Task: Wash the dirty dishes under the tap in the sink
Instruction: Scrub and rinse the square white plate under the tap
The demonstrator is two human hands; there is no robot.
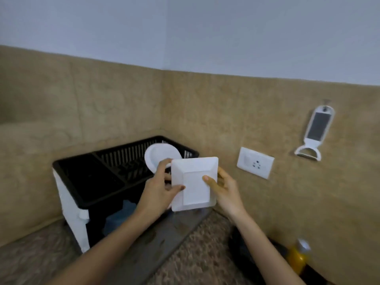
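Left grip and right grip both clasp one square plate, one round plate behind.

The left forearm and right forearm reach forward and converge on the square white plate, the left hand gripping its left edge and the right hand its right edge, each thumb laid across its face.

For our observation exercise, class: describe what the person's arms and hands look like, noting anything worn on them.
Both forearms are bare as far as the frame shows, with no sleeves in view. The left hand and right hand wear no gloves, and no rings, watch or bracelets can be seen.
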